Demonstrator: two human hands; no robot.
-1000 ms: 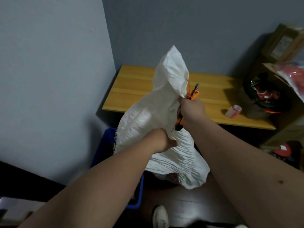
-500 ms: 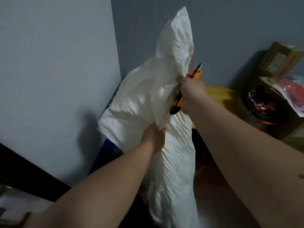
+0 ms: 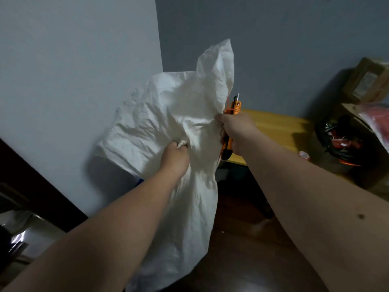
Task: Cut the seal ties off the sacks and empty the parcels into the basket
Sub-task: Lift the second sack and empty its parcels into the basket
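Note:
A limp white woven sack hangs in mid-air in front of the wall corner, upended and crumpled. My left hand grips a bunch of its fabric near the middle. My right hand pinches the sack's right edge higher up while also holding an orange cutter, whose blade tip points upward. A thin red seal tie shows beside the cutter. Only a sliver of the blue basket peeks out below the sack; its inside is hidden.
A wooden bench stands against the back wall with a small tape roll on it. At the right are a dark bin of red and black scraps and stacked cardboard boxes. Dark wooden floor lies below.
Both hands have lifted the sack up off the basket and swung it toward the left wall. The sack now hangs spread out and slack.

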